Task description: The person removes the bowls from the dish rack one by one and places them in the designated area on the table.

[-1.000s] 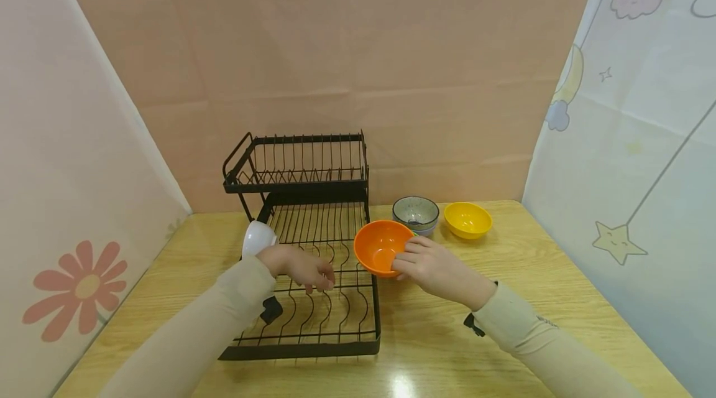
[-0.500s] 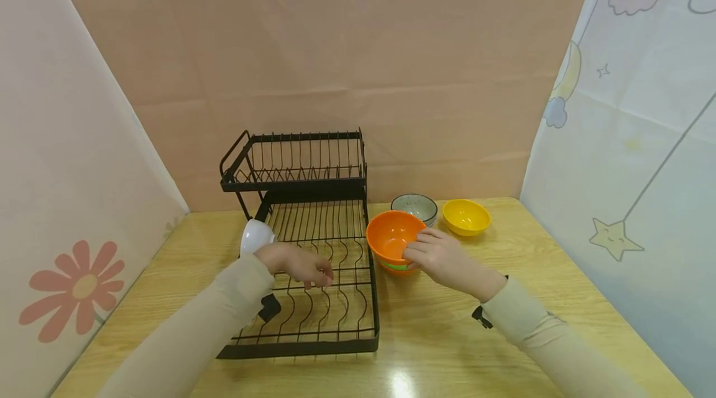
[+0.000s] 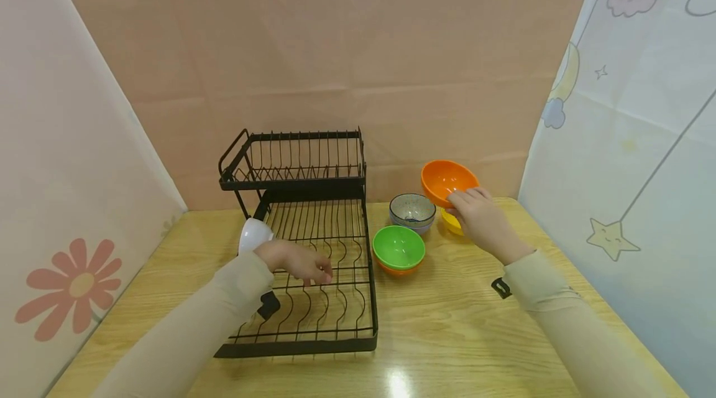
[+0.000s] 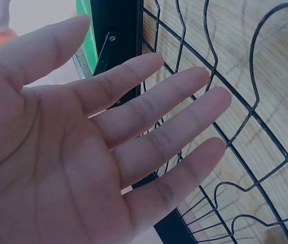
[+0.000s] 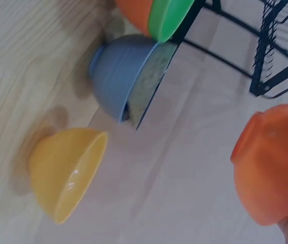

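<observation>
My right hand point(image 3: 482, 222) pinches the rim of an orange bowl point(image 3: 445, 180), raised above the back right of the table and overlapping the yellow bowl point(image 3: 452, 222) in the head view. The right wrist view shows the held bowl's outer side point(image 5: 268, 168). My left hand point(image 3: 302, 262) hovers over the black dish rack point(image 3: 296, 348), its fingers extended and the palm bare in the left wrist view. Beside that wrist, a white bowl point(image 3: 255, 235) leans at the rack's left side. Right of the rack, a green bowl point(image 3: 399, 247) sits nested in another orange bowl point(image 3: 398, 272).
Behind the green bowl, a grey speckled bowl point(image 3: 413, 208) is stacked in a bluish bowl point(image 5: 118, 71). The rack has a raised upper tier point(image 3: 293, 185) at the back. A draped backdrop point(image 3: 347, 74) rises behind the wooden table point(image 3: 447, 336).
My right hand has carried the orange bowl from the rack's right edge up and to the right. The green bowl has come into full view. My left hand has stayed nearly still.
</observation>
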Motion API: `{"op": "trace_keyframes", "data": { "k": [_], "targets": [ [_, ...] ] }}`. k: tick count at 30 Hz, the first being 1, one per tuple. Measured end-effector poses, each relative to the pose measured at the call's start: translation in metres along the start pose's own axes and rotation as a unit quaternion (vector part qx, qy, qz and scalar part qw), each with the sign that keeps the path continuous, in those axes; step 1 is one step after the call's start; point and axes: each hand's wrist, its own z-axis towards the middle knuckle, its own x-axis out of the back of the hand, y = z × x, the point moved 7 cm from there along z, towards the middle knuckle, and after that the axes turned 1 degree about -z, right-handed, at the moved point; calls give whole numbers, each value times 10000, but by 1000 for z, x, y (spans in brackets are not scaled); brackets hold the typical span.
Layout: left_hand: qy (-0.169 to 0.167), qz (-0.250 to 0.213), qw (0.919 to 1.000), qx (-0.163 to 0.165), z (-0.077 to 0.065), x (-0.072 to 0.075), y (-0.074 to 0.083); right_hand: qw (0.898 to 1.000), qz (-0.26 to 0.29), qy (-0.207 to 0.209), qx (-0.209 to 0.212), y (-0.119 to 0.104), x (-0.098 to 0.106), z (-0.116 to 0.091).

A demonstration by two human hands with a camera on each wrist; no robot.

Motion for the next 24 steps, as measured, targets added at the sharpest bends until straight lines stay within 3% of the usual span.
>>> {"op": "trace_keyframes", "data": {
  "k": [7, 11, 18, 24],
  "targets": [
    [17, 118, 9999, 26, 2, 0, -3, 9945, -541, -314, -839, 34, -17, -12],
    [31, 148, 9999, 42, 4, -1, -4, 9879, -502, -721, -1281, 48, -34, -21],
    [53, 200, 9998, 11, 4, -1, -4, 9653, -231, -1755, -1922, 62, -69, -44],
    [74, 220, 9997, -24, 4, -1, -3, 9478, -153, -2300, -2204, 65, -84, -59]
  ]
}}
